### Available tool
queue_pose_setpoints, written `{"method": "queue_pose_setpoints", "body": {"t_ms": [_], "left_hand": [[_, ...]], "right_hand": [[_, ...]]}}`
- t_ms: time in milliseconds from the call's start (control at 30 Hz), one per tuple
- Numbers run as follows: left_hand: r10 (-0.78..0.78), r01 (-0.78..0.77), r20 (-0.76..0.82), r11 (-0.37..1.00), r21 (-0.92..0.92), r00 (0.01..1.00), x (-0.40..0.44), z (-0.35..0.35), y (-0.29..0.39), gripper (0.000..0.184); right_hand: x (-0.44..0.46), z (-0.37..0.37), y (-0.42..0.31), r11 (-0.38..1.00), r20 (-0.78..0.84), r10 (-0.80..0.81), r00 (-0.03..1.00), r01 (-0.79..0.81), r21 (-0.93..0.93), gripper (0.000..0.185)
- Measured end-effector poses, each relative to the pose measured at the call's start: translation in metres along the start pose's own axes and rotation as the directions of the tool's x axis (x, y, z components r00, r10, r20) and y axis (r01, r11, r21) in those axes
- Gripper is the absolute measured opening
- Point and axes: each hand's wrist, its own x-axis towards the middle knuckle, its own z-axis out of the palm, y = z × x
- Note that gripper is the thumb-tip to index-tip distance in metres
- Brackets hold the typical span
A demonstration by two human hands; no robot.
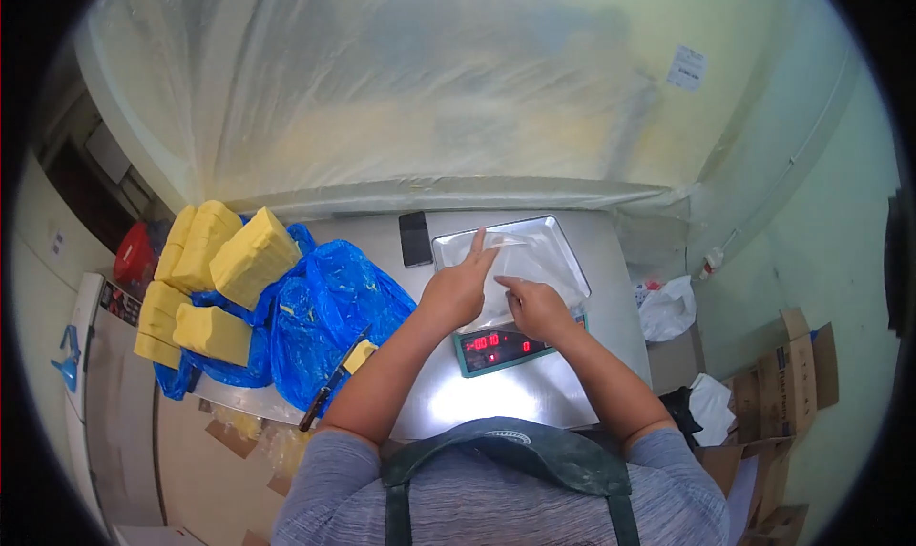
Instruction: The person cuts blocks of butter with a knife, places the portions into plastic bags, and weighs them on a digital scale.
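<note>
A metal tray (570,244) rests on a green scale (482,363) with lit red digits. A clear plastic bag (539,267) lies over the tray. My left hand (458,287) is above the tray's left part, its fingers apart and pointing away from me, touching or close to the bag. My right hand (537,308) is over the tray's near edge, index finger stretched toward the bag and the other fingers curled. Whether it pinches the plastic is too small to tell. Yellow blocks (253,258) and blue plastic (329,293) lie to the left.
A black phone (415,240) lies behind my left forearm on the metal table (611,303). A knife (331,384) and a small yellow piece (360,356) are beside that forearm. Cardboard boxes (778,389) and a white bag (668,309) are at the right.
</note>
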Motion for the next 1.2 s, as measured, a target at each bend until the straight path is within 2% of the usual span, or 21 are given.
{"method": "queue_pose_setpoints", "body": {"t_ms": [67, 133, 200, 233, 267, 300, 333, 400, 467, 567, 600, 633, 667, 733, 867, 900, 967, 1033, 1067, 1133, 1200], "left_hand": [[0.044, -0.045, -0.015, 0.999, -0.030, 0.999, -0.002, 0.002, 0.009, 0.082], [0.147, -0.143, 0.095, 0.989, -0.044, 0.985, -0.009, 0.011, 0.027, 0.085], [0.204, -0.195, 0.115, 0.977, -0.088, 0.972, -0.022, 0.020, 0.055, 0.086], [0.262, -0.246, 0.138, 0.961, -0.126, 0.955, -0.026, 0.022, 0.062, 0.087], [0.267, -0.251, 0.136, 0.960, -0.126, 0.954, -0.027, 0.021, 0.062, 0.087], [0.265, -0.255, 0.106, 0.962, -0.096, 0.959, -0.028, 0.020, 0.062, 0.087], [0.261, -0.257, 0.076, 0.964, -0.066, 0.962, -0.028, 0.019, 0.060, 0.086], [0.214, -0.213, 0.052, 0.976, -0.038, 0.975, -0.025, 0.018, 0.048, 0.085], [0.165, -0.165, 0.027, 0.986, -0.015, 0.986, -0.022, 0.025, 0.037, 0.084], [0.149, -0.149, -0.002, 0.989, 0.012, 0.989, -0.023, 0.028, 0.032, 0.085], [0.109, -0.111, -0.045, 0.993, -0.041, 0.993, -0.024, 0.027, 0.032, 0.084], [0.067, -0.076, -0.093, 0.993, -0.094, 0.993, -0.022, 0.023, 0.033, 0.084], [0.070, -0.078, -0.096, 0.993, -0.091, 0.993, -0.020, 0.022, 0.031, 0.084], [-0.063, 0.021, -0.193, 0.977, -0.214, 0.979, -0.021, 0.028, 0.026, 0.082], [-0.031, -0.012, -0.243, 0.984, -0.176, 0.969, -0.023, 0.065, 0.012, 0.079], [-0.037, -0.006, -0.211, 0.980, -0.200, 0.977, -0.023, 0.072, 0.007, 0.079], [-0.051, 0.011, -0.175, 0.975, -0.224, 0.983, -0.021, 0.093, -0.007, 0.078], [-0.094, 0.064, -0.093, 0.957, -0.282, 0.991, -0.014, 0.108, -0.023, 0.076], [-0.102, 0.069, -0.104, 0.957, -0.281, 0.989, -0.013, 0.109, -0.023, 0.076], [-0.038, 0.016, -0.062, 0.946, -0.324, 0.997, -0.013, 0.112, -0.018, 0.075], [-0.063, 0.058, -0.003, 0.936, -0.347, 0.998, -0.016, 0.111, -0.018, 0.075]], "right_hand": [[0.012, -0.004, -0.002, 0.960, -0.018, 0.266, 0.964, -0.263, 0.095, 0.041], [0.036, 0.027, 0.037, 0.955, -0.010, 0.296, 0.955, -0.295, 0.024, 0.046], [0.052, 0.032, 0.045, 0.944, -0.009, 0.327, 0.945, -0.327, -0.038, 0.051], [0.056, 0.027, 0.039, 0.942, -0.134, 0.163, 0.978, -0.194, -0.273, 0.054], [0.060, 0.020, 0.031, 0.847, -0.252, -0.009, 0.968, -0.127, -0.516, 0.057], [0.064, 0.020, 0.033, 0.823, -0.255, -0.033, 0.966, -0.119, -0.556, 0.057], [0.067, 0.022, 0.036, 0.832, -0.232, -0.021, 0.972, -0.111, -0.543, 0.058], [0.070, 0.027, 0.042, 0.908, -0.107, 0.140, 0.984, -0.171, -0.382, 0.059], [0.069, 0.030, 0.041, 0.929, -0.026, 0.247, 0.969, -0.245, -0.278, 0.060], [0.066, 0.035, 0.035, 0.888, -0.117, 0.226, 0.967, -0.254, -0.383, 0.062], [0.065, 0.035, 0.033, 0.875, -0.131, 0.240, 0.962, -0.273, -0.399, 0.062], [0.066, 0.033, 0.031, 0.888, -0.067, 0.306, 0.950, -0.310, -0.340, 0.063], [0.069, 0.028, 0.028, 0.901, 0.160, 0.433, 0.887, -0.423, -0.096, 0.062], [0.072, 0.036, 0.040, 0.919, 0.095, 0.386, 0.917, -0.374, -0.126, 0.063], [0.072, 0.062, 0.087, 0.946, -0.128, 0.151, 0.980, -0.181, -0.270, 0.063], [0.071, 0.060, 0.094, 0.947, -0.124, 0.148, 0.981, -0.176, -0.268, 0.063], [0.066, 0.053, 0.101, 0.860, 0.130, 0.213, 0.968, -0.122, -0.496, 0.061], [0.057, 0.039, 0.096, 0.843, 0.150, 0.253, 0.956, -0.142, -0.518, 0.062], [0.056, 0.032, 0.095, 0.822, 0.162, 0.296, 0.942, -0.164, -0.546, 0.063], [0.050, 0.029, 0.099, 0.825, 0.206, 0.303, 0.930, -0.147, -0.546, 0.066], [0.036, 0.032, 0.099, 0.811, 0.087, 0.389, 0.917, -0.296, -0.505, 0.069]]}}
